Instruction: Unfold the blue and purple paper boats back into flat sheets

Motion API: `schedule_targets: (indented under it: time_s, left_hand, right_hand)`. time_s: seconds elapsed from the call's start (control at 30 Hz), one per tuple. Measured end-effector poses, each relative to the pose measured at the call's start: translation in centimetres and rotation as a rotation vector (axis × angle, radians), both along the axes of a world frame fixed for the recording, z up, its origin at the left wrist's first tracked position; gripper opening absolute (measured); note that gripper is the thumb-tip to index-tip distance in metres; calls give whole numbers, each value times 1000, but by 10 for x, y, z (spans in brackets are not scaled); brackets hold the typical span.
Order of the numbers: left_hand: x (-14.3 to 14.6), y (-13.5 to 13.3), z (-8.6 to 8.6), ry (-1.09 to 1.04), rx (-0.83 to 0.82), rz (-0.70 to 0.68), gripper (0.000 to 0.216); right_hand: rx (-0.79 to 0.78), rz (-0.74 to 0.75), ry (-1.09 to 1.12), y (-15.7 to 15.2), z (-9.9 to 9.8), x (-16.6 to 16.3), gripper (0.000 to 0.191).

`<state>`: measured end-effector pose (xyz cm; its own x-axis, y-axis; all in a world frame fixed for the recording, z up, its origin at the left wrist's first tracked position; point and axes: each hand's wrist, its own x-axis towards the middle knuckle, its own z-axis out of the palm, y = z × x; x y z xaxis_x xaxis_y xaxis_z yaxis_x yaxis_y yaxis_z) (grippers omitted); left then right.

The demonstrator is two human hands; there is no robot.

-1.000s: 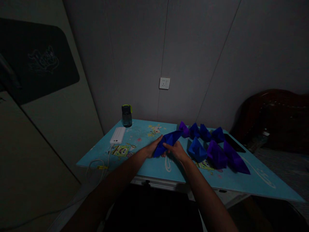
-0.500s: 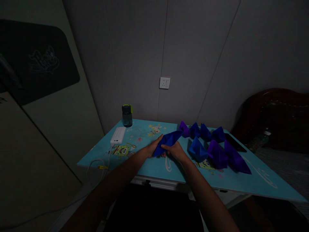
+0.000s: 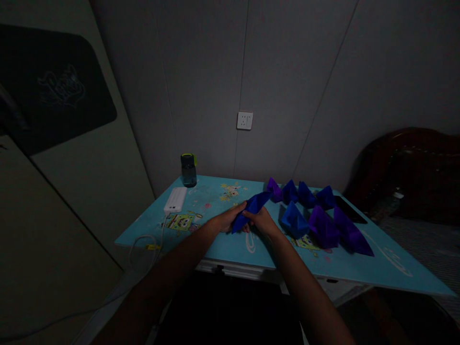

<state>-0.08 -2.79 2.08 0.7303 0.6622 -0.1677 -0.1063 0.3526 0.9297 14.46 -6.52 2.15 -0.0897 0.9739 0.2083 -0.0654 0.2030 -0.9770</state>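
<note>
A dark blue folded paper boat (image 3: 256, 203) is held between my two hands above the middle of the table. My left hand (image 3: 230, 218) grips its left side, fingers closed around the paper. From the right, my right hand (image 3: 261, 220) pinches the boat's near side, thumb on top. Some fingers of both hands are hidden behind or under the paper. To the right stand several other folded paper boats, among them a lighter blue boat (image 3: 294, 220) closest to my right hand and a purple boat (image 3: 324, 227) beside it.
The light blue cartoon-printed table (image 3: 223, 249) carries a white power bank (image 3: 175, 199) with a cable, and a dark water bottle (image 3: 189, 170) at the back left. A black tablet-like slab (image 3: 350, 211) lies behind the boats. A wall socket (image 3: 245, 120) is above the table.
The held boat has tilted steeper and looks narrower. My left hand has shifted slightly right, its fingers further over the paper. The other boats stay where they were.
</note>
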Motion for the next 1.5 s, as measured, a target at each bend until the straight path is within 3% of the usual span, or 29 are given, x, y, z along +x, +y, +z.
schedule_targets:
  time_s: [0.13,0.27,0.7,0.8,1.07,1.2,1.33,1.5]
  left_hand:
    - [-3,-2,4,-110,53,64,56]
    - [-3,-2,3,-132,103,132,58]
    - [10,-7,2,8,361,162,61]
    - [9,-7,0,15,389,132,64]
    - [10,-1,-4,95,567,235,49]
    - [10,-5,-4,152,610,263,52]
    - [8,-12,-3,79,638,192,63]
    - [7,-10,-3,105,692,195,54]
  right_hand:
    - [-59,123,170,-9,12,-1,27]
    - [-29,188,256,-16,22,-3,34]
    - [62,-28,165,-6,15,2,44]
    - [53,-88,219,-2,15,5,44]
    - [98,-165,518,9,10,12,47]
    - [87,-200,562,10,10,15,48]
    - [79,-216,597,9,13,15,52]
    - [101,-205,544,8,13,14,51]
